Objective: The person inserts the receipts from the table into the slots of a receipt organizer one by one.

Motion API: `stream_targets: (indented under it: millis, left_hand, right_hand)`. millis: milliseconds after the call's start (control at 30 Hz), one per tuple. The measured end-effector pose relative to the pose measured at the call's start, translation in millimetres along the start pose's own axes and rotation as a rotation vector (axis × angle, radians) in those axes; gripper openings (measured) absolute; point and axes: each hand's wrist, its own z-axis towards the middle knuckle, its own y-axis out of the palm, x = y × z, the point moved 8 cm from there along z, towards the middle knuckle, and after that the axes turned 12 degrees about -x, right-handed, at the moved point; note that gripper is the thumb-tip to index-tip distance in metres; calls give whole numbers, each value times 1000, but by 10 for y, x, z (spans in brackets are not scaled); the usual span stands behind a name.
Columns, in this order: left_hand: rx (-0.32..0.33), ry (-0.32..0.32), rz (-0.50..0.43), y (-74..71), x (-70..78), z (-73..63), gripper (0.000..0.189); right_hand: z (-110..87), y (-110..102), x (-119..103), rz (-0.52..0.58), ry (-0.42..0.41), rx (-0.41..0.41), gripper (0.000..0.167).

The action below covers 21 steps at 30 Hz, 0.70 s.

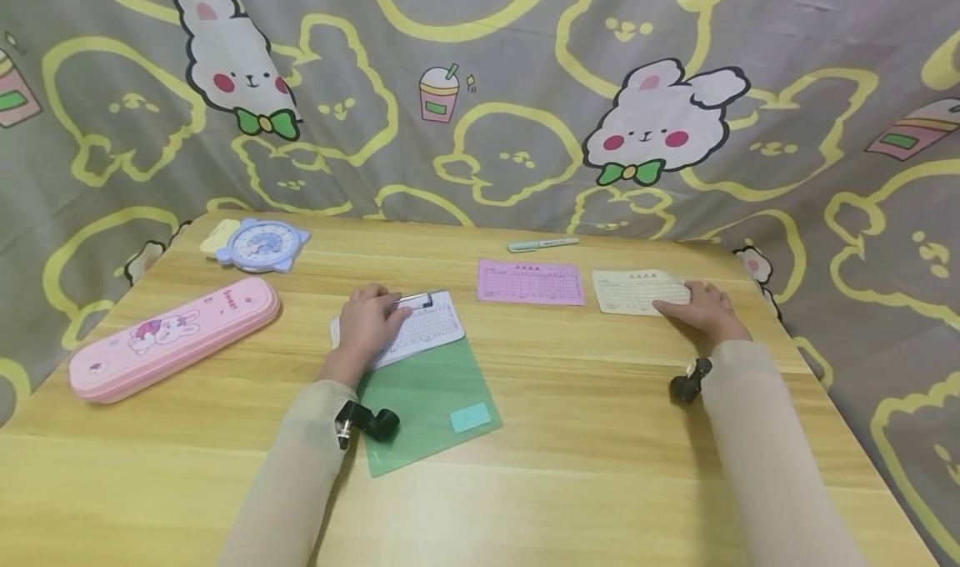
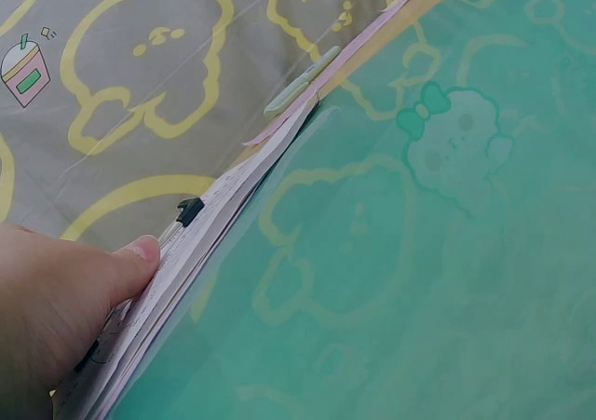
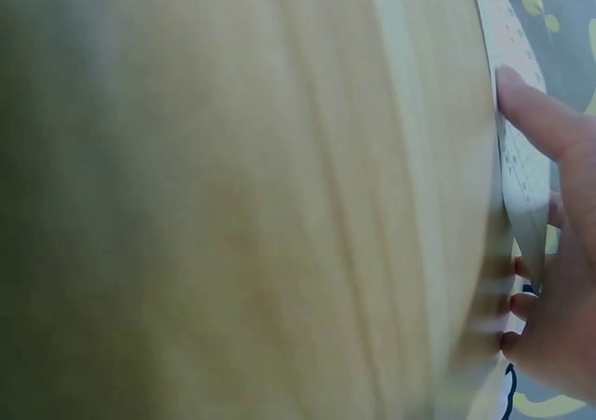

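Note:
In the head view a see-through green clipboard (image 1: 427, 400) lies tilted on the table, with a stack of white printed sheets (image 1: 431, 325) under its metal clip (image 1: 415, 301). My left hand (image 1: 367, 325) grips the clipboard's upper left part beside the clip; its thumb (image 2: 138, 257) lies on the sheets in the left wrist view. At the right, my right hand (image 1: 705, 308) pinches the right end of a pale yellow printed slip (image 1: 633, 292), thumb on top. The right wrist view shows that end of the slip (image 3: 523, 159) bent up, with fingers behind it.
A purple printed slip (image 1: 530, 283) lies left of the yellow one, and a pale green pen (image 1: 543, 244) behind it. On the left are a pink pencil case (image 1: 176, 338) and a blue clock-like dial (image 1: 262, 245). A patterned cloth (image 1: 517, 75) hangs behind the table.

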Motion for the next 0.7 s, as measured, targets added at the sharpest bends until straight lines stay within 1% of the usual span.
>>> stream_targets:
  millis: [133,233,300,500,700]
  left_hand:
    - [-3,8,-2,-5,20,1,39]
    - [-6,9,-3,-3,24,4,39]
    - [-6,7,-1,1,20,7,39]
    - [-3,-3,2,9,5,6,39]
    - [-2,-12,5,5,7,-2,38]
  right_hand:
    - [-32,-30,19,-28,-2,85,89]
    - [-67,-63,14,-29,-6,158,79]
    - [-82,-77,13,-21,-4,191,74]
    - [-105,-96,6,17,-5,239,66]
    - [-119,-150,0,8,-25,328,57]
